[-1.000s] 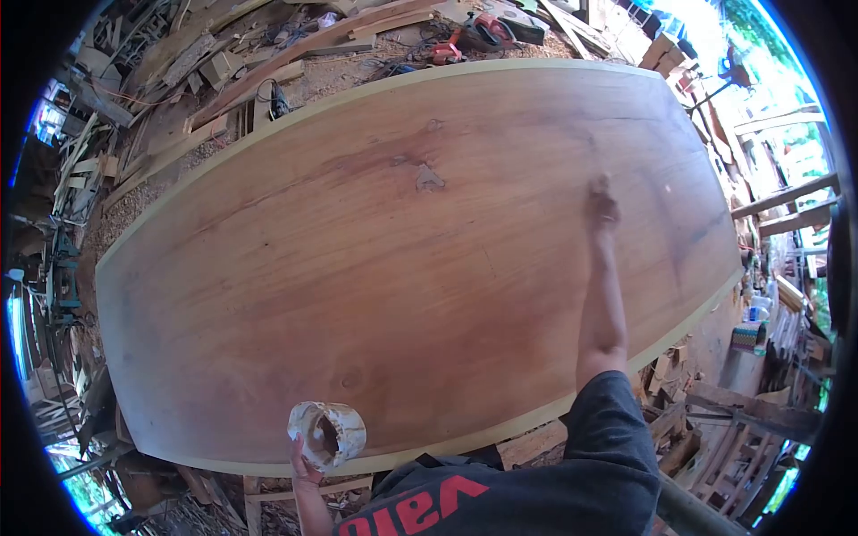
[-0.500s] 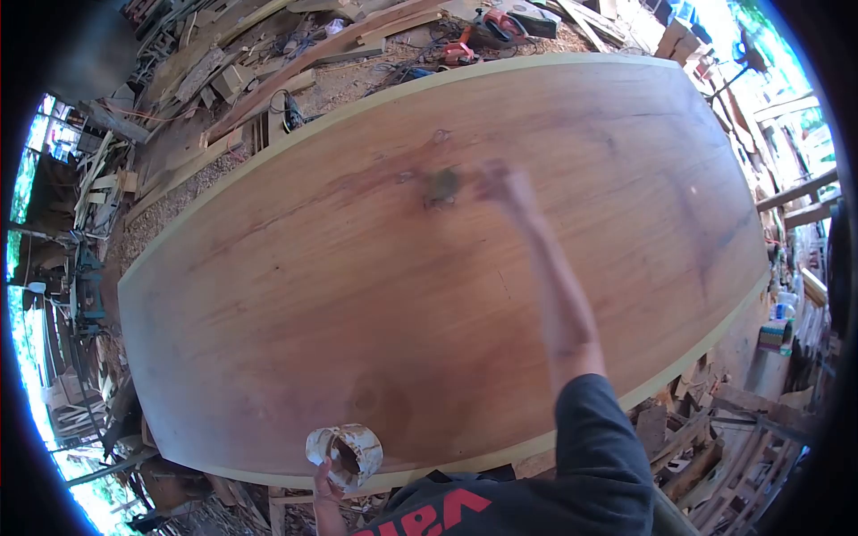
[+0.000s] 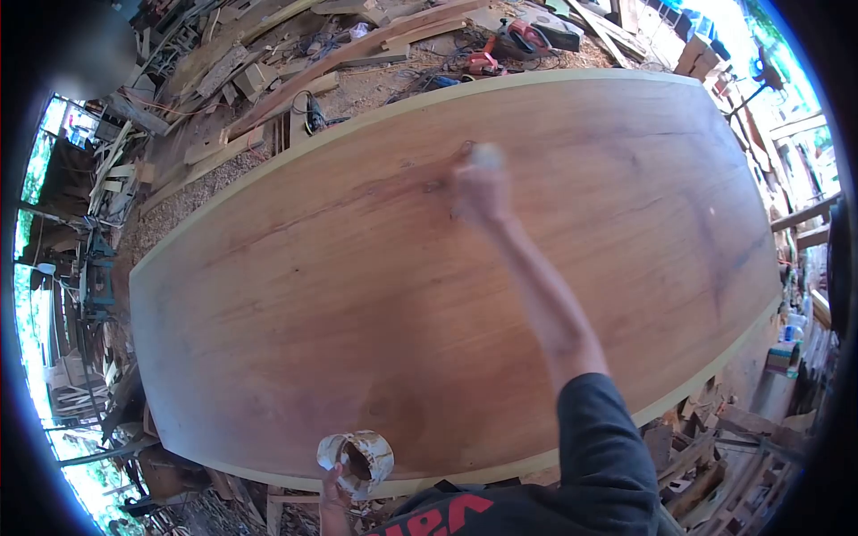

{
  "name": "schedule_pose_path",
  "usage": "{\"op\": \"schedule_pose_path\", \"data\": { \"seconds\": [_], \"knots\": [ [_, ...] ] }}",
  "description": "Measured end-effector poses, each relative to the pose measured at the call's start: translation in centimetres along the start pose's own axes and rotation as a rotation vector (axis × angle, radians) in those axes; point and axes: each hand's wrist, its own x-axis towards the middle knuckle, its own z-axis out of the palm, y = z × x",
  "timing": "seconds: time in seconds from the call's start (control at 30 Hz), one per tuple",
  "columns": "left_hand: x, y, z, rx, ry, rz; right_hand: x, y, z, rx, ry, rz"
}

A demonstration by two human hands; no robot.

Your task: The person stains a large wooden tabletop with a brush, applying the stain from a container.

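A large brown wooden board [image 3: 313, 295] with a pale edge strip lies before me. My right hand [image 3: 483, 192] is over its upper middle, close to a dark knot and reddish grain. The fingers look closed around a small pale greenish thing [image 3: 487, 157], too blurred to name surely. At the near edge my left hand [image 3: 334, 491] grips a white, brown-stained tub [image 3: 380, 451] by its side. The tub is tilted, with its opening showing and brown stains inside. My right hand hides part of the board beneath it.
Beyond the board's far edge lie a red power tool [image 3: 523, 37], cables, wood shavings and long planks [image 3: 349, 55]. Scrap timber [image 3: 715, 456] is piled at the right. A blue metal stand [image 3: 98, 277] is at the left.
My right hand has closed on the greenish thing, which lay to its left on the board, and moved slightly farther away. The view has shifted a little; my left hand still holds the tub.
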Motion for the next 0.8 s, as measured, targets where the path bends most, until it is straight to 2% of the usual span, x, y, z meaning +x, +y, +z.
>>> {"op": "schedule_pose_path", "data": {
  "seconds": [0.07,0.1,0.13,0.17,0.23,0.27,0.3,0.33,0.37,0.4,0.43,0.47,0.5,0.53,0.6,0.63,0.7,0.77,0.8],
  "knots": [
    [-0.1,-0.1,0.7,-0.001,0.009,0.041,-0.4,-11.3,2.0,0.910,0.056,0.038],
    [-0.2,-0.1,1.2,-0.002,0.006,0.046,-1.6,-17.5,0.7,1.402,0.091,0.145],
    [-0.4,0.0,1.8,0.008,-0.002,0.075,-2.1,-19.1,-3.8,0.870,0.158,-0.311],
    [-0.4,0.0,2.1,0.016,-0.010,0.103,-2.0,-18.9,-6.6,0.868,0.159,-0.316],
    [-0.3,-0.2,2.0,0.001,-0.018,0.102,-1.8,-18.9,-9.8,1.236,-0.581,-0.082],
    [-0.2,-0.4,1.9,-0.008,-0.025,0.100,-1.7,-16.8,-6.6,1.321,-0.404,-0.129],
    [-0.5,-0.5,2.1,-0.022,-0.029,0.105,-1.0,-12.9,-5.8,1.282,-0.386,0.011],
    [-0.9,-0.3,2.5,-0.024,-0.030,0.110,-0.4,-7.9,-4.7,1.429,-0.353,0.194],
    [-0.7,-0.2,2.8,-0.025,-0.031,0.115,-0.3,-1.9,-2.4,1.194,-0.220,0.138],
    [-0.2,-0.4,2.2,-0.037,-0.042,0.121,0.2,3.6,-5.2,1.685,-0.299,0.741],
    [-0.1,-0.7,1.1,-0.051,-0.047,0.111,-0.7,9.5,-2.9,1.350,-0.073,0.777],
    [0.0,-1.1,0.4,-0.067,-0.047,0.099,-1.3,15.0,-3.1,1.317,0.048,0.725],
    [-0.4,-0.7,1.5,-0.066,-0.041,0.090,-2.8,21.8,1.5,1.314,0.038,0.714],
    [-0.1,-1.0,1.1,-0.079,-0.037,0.089,-4.2,28.8,4.8,0.440,0.129,0.822],
    [0.2,-1.1,0.1,-0.062,-0.047,0.080,-5.2,29.6,3.4,-0.272,0.535,0.548],
    [0.2,-1.3,-0.2,-0.074,-0.038,0.090,-4.7,28.5,3.5,-0.258,0.537,0.537],
    [0.0,-1.1,0.0,-0.061,-0.054,0.064,-3.0,26.1,4.1,-0.079,0.102,0.596],
    [0.0,-0.9,1.1,-0.052,-0.065,0.103,1.1,21.1,8.7,-0.214,-0.105,0.313],
    [-0.2,-0.7,1.5,-0.034,-0.082,0.126,2.4,19.3,16.5,0.290,0.282,0.270]
  ]
}}
